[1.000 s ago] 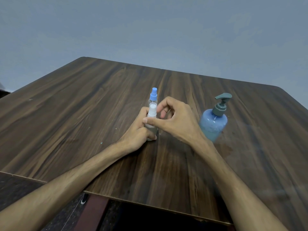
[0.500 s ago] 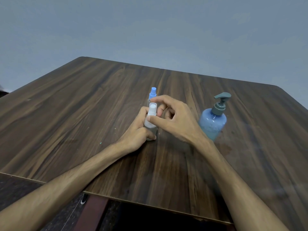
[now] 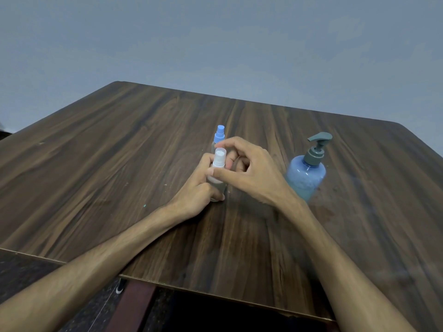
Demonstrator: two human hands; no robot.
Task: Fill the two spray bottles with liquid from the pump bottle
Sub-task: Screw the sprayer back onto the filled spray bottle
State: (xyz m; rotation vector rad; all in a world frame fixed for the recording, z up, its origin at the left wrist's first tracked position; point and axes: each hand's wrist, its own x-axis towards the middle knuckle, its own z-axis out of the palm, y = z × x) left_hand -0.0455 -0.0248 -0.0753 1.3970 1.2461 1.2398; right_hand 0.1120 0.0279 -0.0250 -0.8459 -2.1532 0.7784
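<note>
Now, both hands (image 3: 199, 188) on white-top spray btl (image 3: 218, 164)

Two bare forearms reach in from the lower edge, uncovered from elbow to wrist, with no sleeve in view. The left hand (image 3: 199, 188) and right hand (image 3: 251, 173) wear no gloves, rings, watch or bands. Fine hair shows along both forearms, and tendons and veins stand out faintly under the surface. The fingernails that show are short and unpainted. The right forearm is slightly blurred.
</note>
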